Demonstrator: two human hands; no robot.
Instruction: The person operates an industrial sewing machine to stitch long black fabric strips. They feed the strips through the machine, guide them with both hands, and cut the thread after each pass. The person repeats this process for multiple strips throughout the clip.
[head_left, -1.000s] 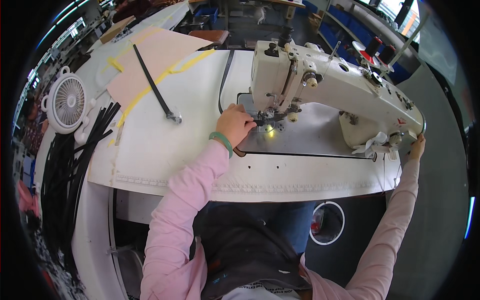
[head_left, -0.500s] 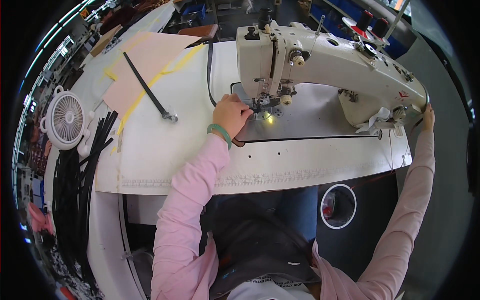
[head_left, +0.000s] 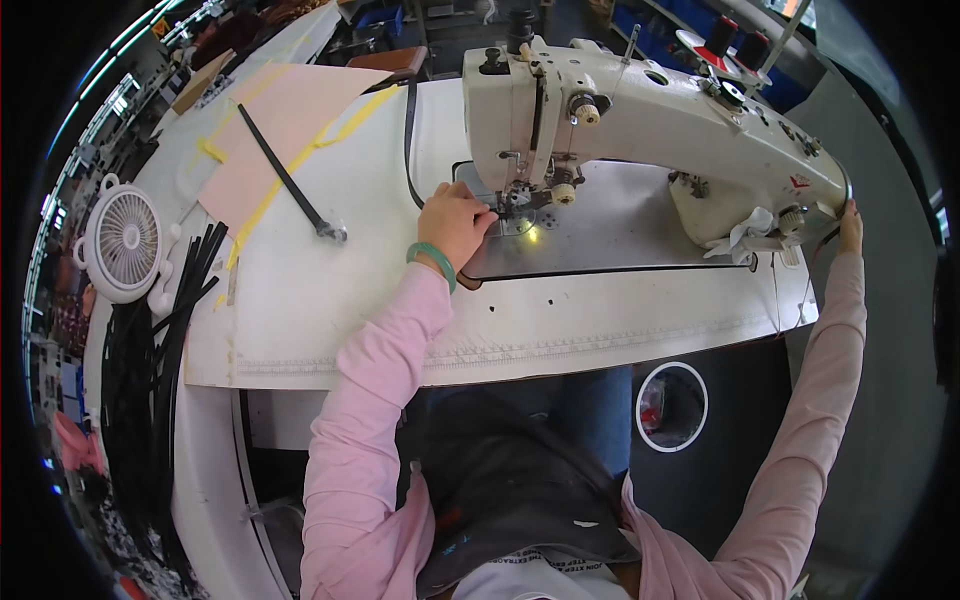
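At the needle end of a white sewing machine (head_left: pixel 620 110), my left hand (head_left: pixel 453 225) is closed, thumb and fingers pinched by the presser foot (head_left: pixel 516 205). It grips a black strap (head_left: pixel 409 150), which runs back from the hand over the table's far side; the pinched end is mostly hidden by my fingers. My right hand (head_left: pixel 850 232) reaches to the machine's right end and rests round the handwheel (head_left: pixel 846 190), its fingers partly out of sight. A small lamp lights the metal bed plate (head_left: pixel 610 230) beside the needle.
On the table's left lie a pink sheet (head_left: pixel 290 110) with yellow tape, a black strip (head_left: pixel 280 170) and a bundle of black straps (head_left: pixel 175 330). A white fan (head_left: pixel 130 240) stands there. Thread spools (head_left: pixel 725 38) sit behind the machine. Below the table is a white-rimmed bin (head_left: pixel 640 405).
The whole view has shifted slightly, so the machine and table sit a little further left and up. Both hands keep their places at the needle and the handwheel.
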